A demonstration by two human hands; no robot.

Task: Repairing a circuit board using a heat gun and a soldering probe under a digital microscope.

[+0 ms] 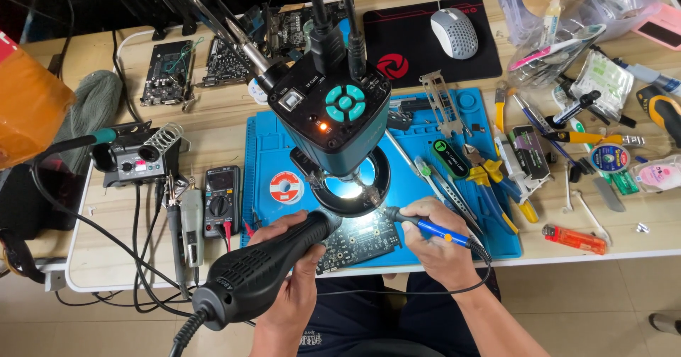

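At the left edge of the tabletop (106,250) stands a soldering station (135,160) with a coiled iron holder; just right of it lie a grey handheld tool (191,215) and a multimeter (221,199). A blue work mat (273,148) covers the middle of the tabletop, with a solder spool (286,187) on its left part.

The left hand (292,268) is wrapped fully around the black hot-air handle (264,272), nozzle aimed right toward the circuit board (358,238). The board lies at the front edge of the mat, directly under the microscope camera (333,105) and its lit ring light (349,187).

The right hand (441,247) pinches the blue-handled soldering iron (431,228) in a pen grip, tip pointing left at the board's upper edge. Right of it lie pliers with yellow handles (493,187), tweezers (443,187) and an orange lighter (574,239) near the front edge. A mouse (454,32) sits on a black pad at the back edge.

Status, judged: rework on the board is in progress, both tools brought to one area; no part is seen lifted or set aside.

Not determinable: the ring light and hot-air nozzle hide the work point, so contact between tip and board cannot be told. The board's components are too small to identify. The hot-air hose is cut off at the picture's bottom edge.
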